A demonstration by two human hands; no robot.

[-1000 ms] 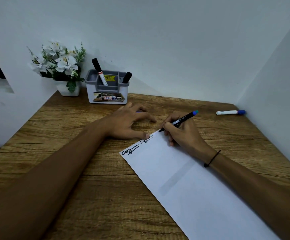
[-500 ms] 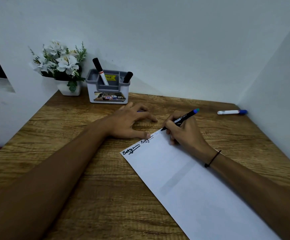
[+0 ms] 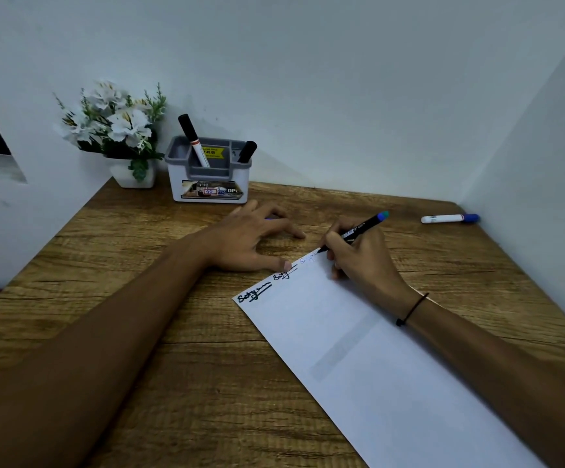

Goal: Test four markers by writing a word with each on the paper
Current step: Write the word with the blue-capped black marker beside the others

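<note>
While right hand (image 3: 363, 255) pinches pen (image 3: 358, 229), left hand (image 3: 250, 238) spread, organizer (image 3: 208, 184) holding two markers (image 3: 193, 138).

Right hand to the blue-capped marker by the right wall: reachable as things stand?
Probably yes. The blue-capped marker lies alone on bare table, nothing between it and the right hand. But that hand holds a pen, which it would have to put down first.

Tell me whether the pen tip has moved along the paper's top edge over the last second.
Yes. The pen tip has crept rightward along the paper edge, away from the two dark words, leaving faint blue writing behind it.
</note>
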